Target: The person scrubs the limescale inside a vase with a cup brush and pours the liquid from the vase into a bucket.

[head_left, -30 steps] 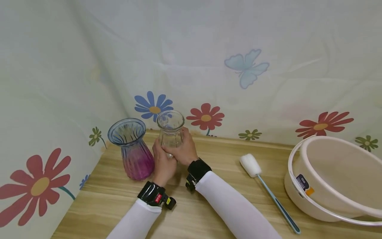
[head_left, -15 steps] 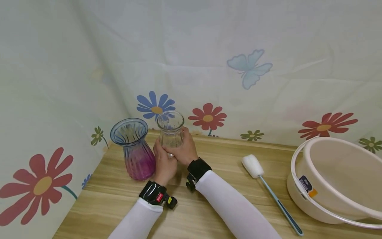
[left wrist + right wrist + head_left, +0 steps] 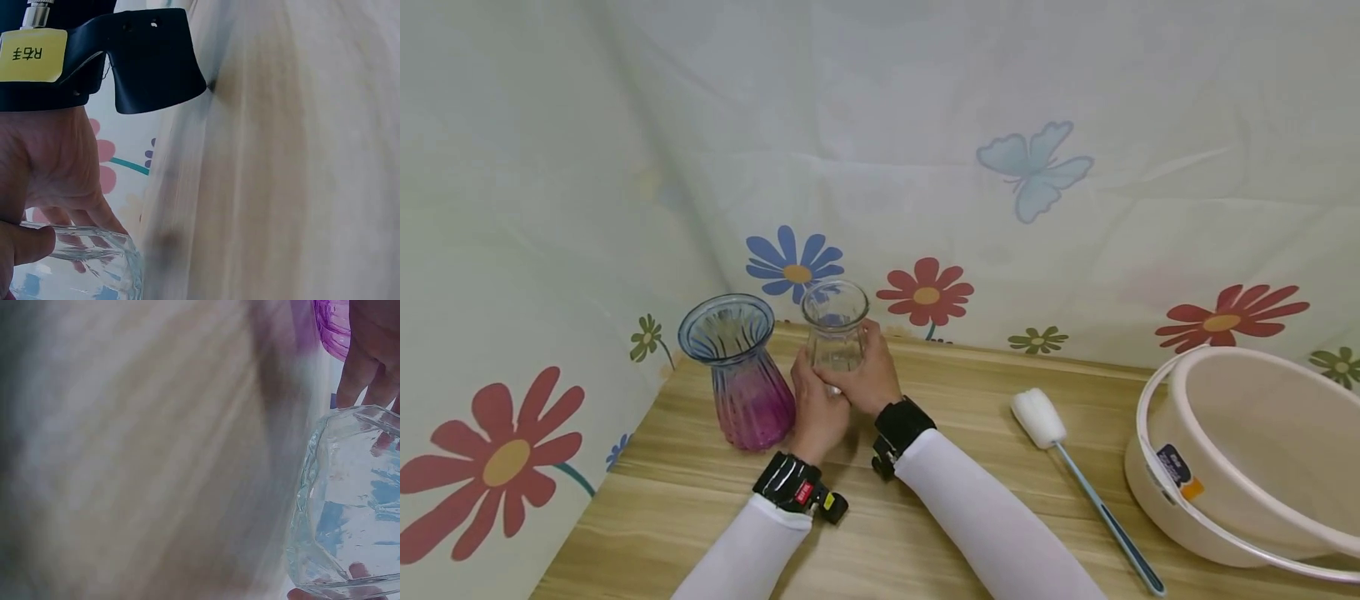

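Note:
A clear glass vase [image 3: 835, 342] with a round flared rim stands upright between both hands in the head view. My left hand [image 3: 818, 415] grips its lower left side, and my right hand [image 3: 874, 377] holds it from the right, the thumbs close together in front. In the left wrist view the right hand's fingers lie along the glass vase [image 3: 94, 256]. The thick base of the glass vase [image 3: 306, 487] shows in the right wrist view; whether it touches the table I cannot tell. Just left of my left hand stands a larger ribbed blue-and-purple vase [image 3: 748, 400].
On the wooden table [image 3: 940, 508], a white sponge-headed brush [image 3: 1039, 418] with a long blue handle lies to the right. A pale pink bucket [image 3: 1157, 492] with its handle lowered stands at the far right. A flower-printed curtain [image 3: 887, 167] hangs behind and at the left.
The view has shifted slightly, so the bucket and brush sit further right in it. The clear vase stays in both hands, with their grip unchanged.

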Demonstrator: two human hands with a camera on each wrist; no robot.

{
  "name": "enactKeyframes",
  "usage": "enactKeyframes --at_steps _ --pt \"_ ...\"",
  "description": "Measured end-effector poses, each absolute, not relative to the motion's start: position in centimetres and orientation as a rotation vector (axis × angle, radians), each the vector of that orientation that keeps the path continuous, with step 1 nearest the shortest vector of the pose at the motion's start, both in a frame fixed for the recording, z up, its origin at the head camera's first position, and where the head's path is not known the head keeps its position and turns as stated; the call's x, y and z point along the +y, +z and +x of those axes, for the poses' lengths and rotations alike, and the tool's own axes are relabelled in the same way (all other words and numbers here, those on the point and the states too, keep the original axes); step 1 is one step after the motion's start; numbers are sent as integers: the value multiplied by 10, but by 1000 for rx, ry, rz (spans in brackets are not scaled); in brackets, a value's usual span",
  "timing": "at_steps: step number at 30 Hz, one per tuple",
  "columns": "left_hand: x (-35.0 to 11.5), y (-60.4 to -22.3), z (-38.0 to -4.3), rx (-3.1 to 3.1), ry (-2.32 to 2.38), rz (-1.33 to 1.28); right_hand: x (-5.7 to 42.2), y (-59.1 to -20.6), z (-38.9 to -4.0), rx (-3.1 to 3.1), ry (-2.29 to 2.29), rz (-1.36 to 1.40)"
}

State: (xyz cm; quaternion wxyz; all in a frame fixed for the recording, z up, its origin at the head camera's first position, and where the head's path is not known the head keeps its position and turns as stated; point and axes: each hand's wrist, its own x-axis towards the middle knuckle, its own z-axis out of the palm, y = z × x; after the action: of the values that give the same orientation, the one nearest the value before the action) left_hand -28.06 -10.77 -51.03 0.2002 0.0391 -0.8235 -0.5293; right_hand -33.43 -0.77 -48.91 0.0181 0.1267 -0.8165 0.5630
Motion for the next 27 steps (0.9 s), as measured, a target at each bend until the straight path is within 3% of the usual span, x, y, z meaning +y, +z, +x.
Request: enactKeyframes --at_steps 11,27 --pt "-100 -508 -278 -2333 -1442 115 7 -485 -330 -2631 1788 347" --pt "-79 -490 -239 -2459 -1383 105 44 -480 -294 -2628 1789 338"
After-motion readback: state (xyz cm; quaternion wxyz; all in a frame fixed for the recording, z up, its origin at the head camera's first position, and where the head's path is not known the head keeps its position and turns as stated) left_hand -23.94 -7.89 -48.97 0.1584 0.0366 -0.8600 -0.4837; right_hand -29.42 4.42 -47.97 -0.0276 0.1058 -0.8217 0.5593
